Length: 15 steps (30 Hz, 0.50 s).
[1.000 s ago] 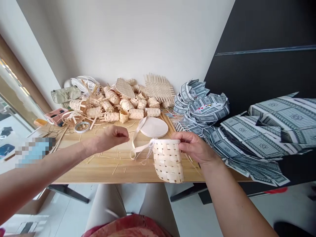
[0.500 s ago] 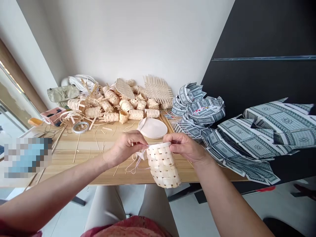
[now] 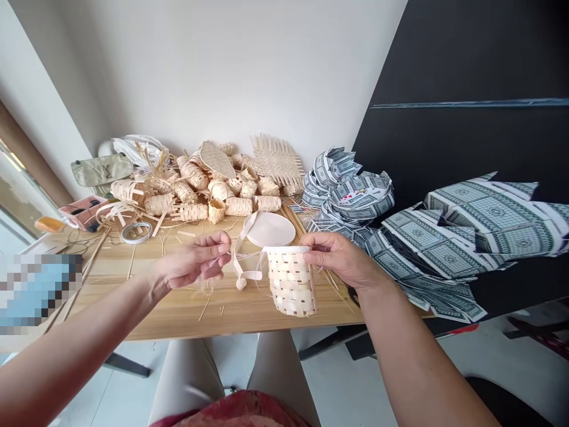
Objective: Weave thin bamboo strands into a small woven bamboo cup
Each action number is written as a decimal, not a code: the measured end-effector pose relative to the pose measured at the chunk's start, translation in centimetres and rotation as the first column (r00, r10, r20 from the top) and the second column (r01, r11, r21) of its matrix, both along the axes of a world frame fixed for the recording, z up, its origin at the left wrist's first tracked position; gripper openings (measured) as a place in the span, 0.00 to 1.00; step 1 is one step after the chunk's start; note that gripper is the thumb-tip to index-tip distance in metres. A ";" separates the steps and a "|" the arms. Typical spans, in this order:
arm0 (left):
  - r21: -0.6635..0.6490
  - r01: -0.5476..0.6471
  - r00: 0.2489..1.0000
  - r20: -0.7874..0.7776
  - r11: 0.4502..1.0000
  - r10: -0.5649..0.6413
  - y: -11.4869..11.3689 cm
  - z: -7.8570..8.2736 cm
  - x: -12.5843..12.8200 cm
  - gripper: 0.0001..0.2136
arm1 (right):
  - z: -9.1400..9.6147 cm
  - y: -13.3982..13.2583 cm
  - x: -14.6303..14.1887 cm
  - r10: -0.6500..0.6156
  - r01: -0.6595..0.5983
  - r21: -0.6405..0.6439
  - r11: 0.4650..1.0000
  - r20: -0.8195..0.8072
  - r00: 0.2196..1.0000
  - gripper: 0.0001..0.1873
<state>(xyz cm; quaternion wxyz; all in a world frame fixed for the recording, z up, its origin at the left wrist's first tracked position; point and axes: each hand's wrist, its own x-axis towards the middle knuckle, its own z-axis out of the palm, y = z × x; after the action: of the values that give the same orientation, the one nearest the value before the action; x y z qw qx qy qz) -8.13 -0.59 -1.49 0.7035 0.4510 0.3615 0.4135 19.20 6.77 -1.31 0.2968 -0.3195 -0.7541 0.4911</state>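
My right hand (image 3: pixel 326 252) pinches the white-bound rim of a small woven wood-strip basket (image 3: pixel 291 283), which hangs upright over the table's front part. Out to the left, my left hand (image 3: pixel 200 260) is closed with its fingertips pinched on thin pale thread (image 3: pixel 249 255) that runs across to the basket's rim. Whether a needle is also between those fingers is too small to see. A loose white ribbon (image 3: pixel 243 270) curls down between the two hands. Behind the basket lies a flat white oval pad (image 3: pixel 269 229).
Several woven tubes (image 3: pixel 220 191) are heaped at the back, with a woven square (image 3: pixel 278 159) against the wall. A tape roll (image 3: pixel 136 232) lies left. Folded playing-card structures (image 3: pixel 444 237) cover the right. Scraps litter the wooden table (image 3: pixel 178 314).
My left hand has moved away from the basket rim to the left, drawing the thread out. The basket has swung more upright and a little higher, still in my right hand.
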 end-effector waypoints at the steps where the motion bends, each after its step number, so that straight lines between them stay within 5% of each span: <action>1: 0.006 -0.030 0.999 -0.022 1.000 0.030 -0.3 0.2 -0.4 0.12 | 0.0 0.1 0.3 -0.018 0.018 0.010 1.000 -0.010 1.000 0.13; 6: 0.096 -0.106 0.971 -0.203 0.990 0.123 -1.3 1.8 -3.1 0.12 | -0.2 0.5 2.1 -0.061 0.062 0.016 0.998 -0.055 0.997 0.13; 9: 0.239 -0.066 0.881 -0.442 0.969 0.169 -1.7 2.4 -4.4 0.14 | -0.2 0.6 3.0 -0.070 0.071 0.028 0.997 -0.044 0.997 0.14; 10: 0.309 -0.052 0.798 -0.559 0.950 0.226 -1.7 2.5 -4.6 0.12 | -0.2 0.7 3.3 -0.078 0.079 0.038 0.996 -0.039 0.996 0.14; 12: 0.457 -0.035 0.514 -0.754 0.889 0.408 -1.8 2.6 -4.9 0.07 | -0.3 0.7 3.7 -0.093 0.095 0.065 0.993 -0.034 0.995 0.15; 14: 0.578 -0.033 0.226 -0.790 0.815 0.569 -1.9 2.5 -5.2 0.03 | -0.4 0.7 4.1 -0.081 0.085 0.080 0.993 -0.047 0.996 0.16; 15: 0.626 -0.056 0.151 -0.765 0.778 0.627 -1.9 2.4 -5.4 0.05 | -0.5 0.7 4.2 -0.065 0.069 0.081 0.994 -0.056 0.996 0.17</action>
<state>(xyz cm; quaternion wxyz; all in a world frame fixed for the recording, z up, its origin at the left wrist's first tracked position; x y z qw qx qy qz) -13.49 -2.49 0.87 0.0842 0.6563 0.6972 0.2758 23.39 7.42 -1.84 0.3459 -0.3189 -0.7545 0.4576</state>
